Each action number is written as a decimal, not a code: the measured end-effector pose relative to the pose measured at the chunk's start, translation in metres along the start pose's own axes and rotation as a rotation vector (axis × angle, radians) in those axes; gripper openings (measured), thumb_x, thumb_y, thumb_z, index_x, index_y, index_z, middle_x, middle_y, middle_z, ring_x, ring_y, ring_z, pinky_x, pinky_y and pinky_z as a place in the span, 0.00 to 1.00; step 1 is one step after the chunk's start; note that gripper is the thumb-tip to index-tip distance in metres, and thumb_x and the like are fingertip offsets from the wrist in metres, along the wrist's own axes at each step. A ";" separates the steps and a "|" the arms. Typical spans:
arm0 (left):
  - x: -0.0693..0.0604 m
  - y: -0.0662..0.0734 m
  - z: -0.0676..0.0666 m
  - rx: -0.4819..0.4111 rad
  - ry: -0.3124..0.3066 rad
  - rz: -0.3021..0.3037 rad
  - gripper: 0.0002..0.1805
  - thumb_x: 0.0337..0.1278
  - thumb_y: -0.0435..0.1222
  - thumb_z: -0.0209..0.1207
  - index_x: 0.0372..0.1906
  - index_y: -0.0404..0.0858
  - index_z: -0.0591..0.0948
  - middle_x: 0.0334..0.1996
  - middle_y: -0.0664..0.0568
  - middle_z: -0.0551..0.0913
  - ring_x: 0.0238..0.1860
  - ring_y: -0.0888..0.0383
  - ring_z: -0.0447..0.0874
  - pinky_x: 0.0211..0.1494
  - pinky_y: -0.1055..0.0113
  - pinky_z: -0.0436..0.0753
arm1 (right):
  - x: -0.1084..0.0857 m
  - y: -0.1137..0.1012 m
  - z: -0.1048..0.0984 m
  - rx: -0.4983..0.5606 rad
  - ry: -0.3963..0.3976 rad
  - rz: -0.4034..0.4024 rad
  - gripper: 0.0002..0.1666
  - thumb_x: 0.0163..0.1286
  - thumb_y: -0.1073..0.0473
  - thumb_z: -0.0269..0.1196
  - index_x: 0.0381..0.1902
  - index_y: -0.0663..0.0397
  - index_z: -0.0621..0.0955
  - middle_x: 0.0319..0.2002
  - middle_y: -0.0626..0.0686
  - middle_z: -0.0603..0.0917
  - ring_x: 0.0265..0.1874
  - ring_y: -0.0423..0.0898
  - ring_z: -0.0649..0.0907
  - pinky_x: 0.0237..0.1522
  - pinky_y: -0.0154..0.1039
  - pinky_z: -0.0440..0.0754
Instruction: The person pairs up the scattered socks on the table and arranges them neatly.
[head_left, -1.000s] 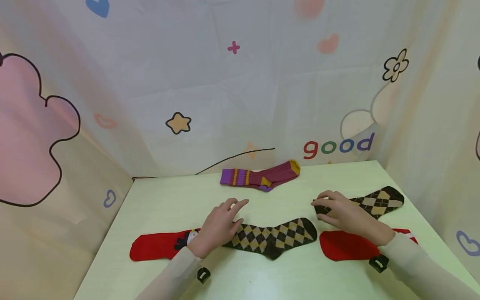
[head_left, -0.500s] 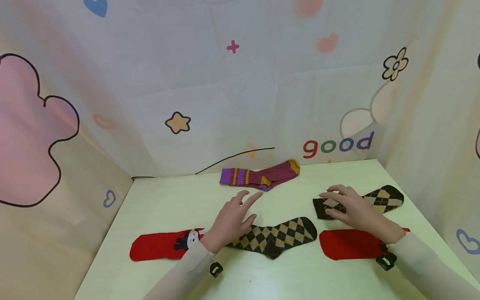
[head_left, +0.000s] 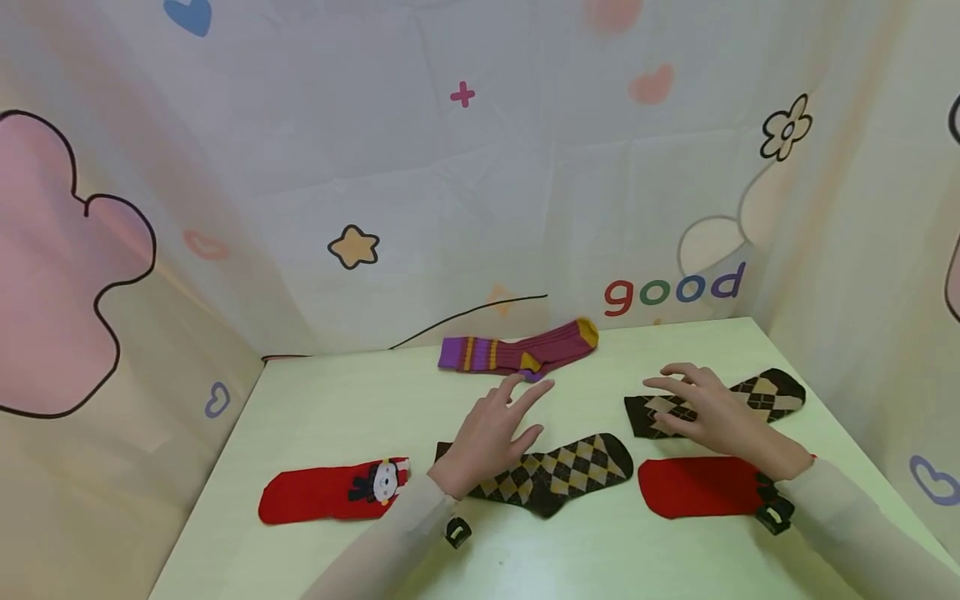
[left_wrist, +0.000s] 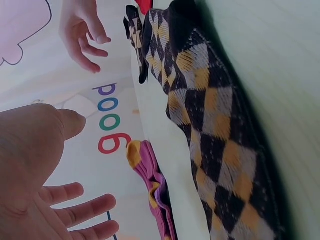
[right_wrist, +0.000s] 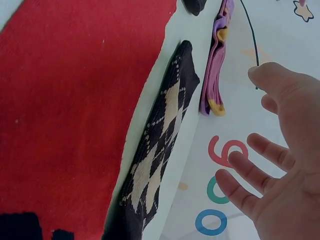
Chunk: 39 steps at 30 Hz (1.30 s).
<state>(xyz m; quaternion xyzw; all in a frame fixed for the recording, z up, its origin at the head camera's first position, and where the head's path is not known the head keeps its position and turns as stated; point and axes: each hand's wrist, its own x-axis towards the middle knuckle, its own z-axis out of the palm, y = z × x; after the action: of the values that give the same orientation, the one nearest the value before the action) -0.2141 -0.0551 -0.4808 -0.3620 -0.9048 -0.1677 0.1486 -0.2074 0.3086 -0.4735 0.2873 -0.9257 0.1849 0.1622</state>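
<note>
My left hand (head_left: 487,437) hovers with spread, slightly bent fingers over an argyle sock (head_left: 581,471) in grey, black and mustard, hiding part of its leg. The left wrist view shows that hand (left_wrist: 45,175) holding nothing, apart from the sock. My right hand (head_left: 712,417), fingers loosely bent, hangs over a second argyle sock (head_left: 776,396) in black and beige. It too holds nothing in the right wrist view. A red sock (head_left: 682,487) lies below my right wrist, partly hidden by it. Another red sock (head_left: 311,493), with a white animal figure, lies at left.
A maroon and purple sock (head_left: 558,350) with mustard toe and heel lies at the back of the pale green table (head_left: 322,400). Behind and beside the table hangs a printed cloth (head_left: 480,200). A black wrist device (head_left: 457,532) sits at my left cuff.
My left hand has shifted right and slightly away from me, uncovering the left red sock's figure and the middle argyle sock's cuff. My right hand has moved slightly right and away. The socks stay put.
</note>
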 end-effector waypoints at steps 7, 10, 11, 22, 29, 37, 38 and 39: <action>0.006 0.003 0.003 0.004 -0.008 0.011 0.38 0.72 0.50 0.61 0.81 0.56 0.59 0.72 0.43 0.66 0.44 0.50 0.82 0.49 0.52 0.83 | -0.001 0.005 -0.001 -0.024 -0.028 0.051 0.28 0.61 0.62 0.75 0.60 0.53 0.83 0.58 0.66 0.78 0.53 0.66 0.77 0.42 0.61 0.86; 0.008 0.004 0.004 -0.019 -0.023 0.002 0.37 0.73 0.52 0.58 0.81 0.57 0.59 0.74 0.42 0.63 0.50 0.47 0.83 0.53 0.50 0.83 | -0.001 0.006 -0.002 -0.032 -0.035 0.063 0.29 0.62 0.61 0.74 0.62 0.52 0.82 0.59 0.67 0.77 0.52 0.67 0.77 0.41 0.60 0.86; 0.009 0.005 0.004 -0.028 -0.027 0.001 0.37 0.73 0.53 0.58 0.81 0.57 0.59 0.75 0.42 0.62 0.52 0.46 0.83 0.54 0.49 0.83 | -0.001 0.007 -0.003 -0.035 -0.036 0.065 0.30 0.62 0.61 0.74 0.63 0.52 0.82 0.60 0.67 0.76 0.52 0.68 0.77 0.41 0.61 0.86; 0.018 0.010 0.011 -0.042 -0.037 0.030 0.36 0.74 0.56 0.54 0.81 0.56 0.60 0.80 0.40 0.55 0.68 0.42 0.74 0.70 0.48 0.73 | -0.010 0.021 -0.008 -0.072 -0.046 0.034 0.37 0.59 0.58 0.78 0.66 0.51 0.79 0.62 0.68 0.75 0.51 0.68 0.77 0.39 0.61 0.85; 0.025 0.014 0.014 -0.022 -0.036 0.036 0.36 0.74 0.58 0.53 0.80 0.56 0.61 0.79 0.41 0.56 0.68 0.42 0.74 0.72 0.48 0.71 | -0.013 0.031 -0.013 -0.081 -0.082 0.105 0.39 0.60 0.58 0.77 0.68 0.49 0.77 0.65 0.69 0.72 0.54 0.71 0.75 0.40 0.66 0.84; 0.032 0.022 0.019 -0.001 -0.055 0.020 0.38 0.72 0.62 0.52 0.80 0.58 0.60 0.80 0.42 0.56 0.70 0.44 0.73 0.72 0.47 0.71 | -0.015 0.042 -0.015 -0.089 -0.084 0.097 0.38 0.62 0.57 0.74 0.69 0.51 0.74 0.66 0.72 0.70 0.55 0.74 0.74 0.43 0.74 0.79; 0.033 0.023 0.019 0.000 -0.057 0.018 0.38 0.72 0.62 0.52 0.80 0.58 0.60 0.80 0.42 0.56 0.69 0.44 0.73 0.72 0.47 0.71 | -0.015 0.044 -0.015 -0.093 -0.083 0.095 0.38 0.62 0.57 0.74 0.69 0.51 0.74 0.66 0.72 0.70 0.55 0.75 0.74 0.43 0.75 0.79; 0.034 0.024 0.019 0.000 -0.057 0.015 0.38 0.71 0.63 0.52 0.80 0.58 0.60 0.80 0.42 0.56 0.69 0.44 0.74 0.72 0.47 0.71 | -0.016 0.045 -0.015 -0.098 -0.081 0.095 0.38 0.62 0.56 0.75 0.69 0.51 0.74 0.66 0.73 0.70 0.55 0.75 0.74 0.42 0.75 0.79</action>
<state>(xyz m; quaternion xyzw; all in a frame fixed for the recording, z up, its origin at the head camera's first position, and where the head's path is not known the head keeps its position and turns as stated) -0.2240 -0.0103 -0.4801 -0.3735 -0.9059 -0.1563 0.1238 -0.2189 0.3576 -0.4776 0.2418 -0.9521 0.1353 0.1292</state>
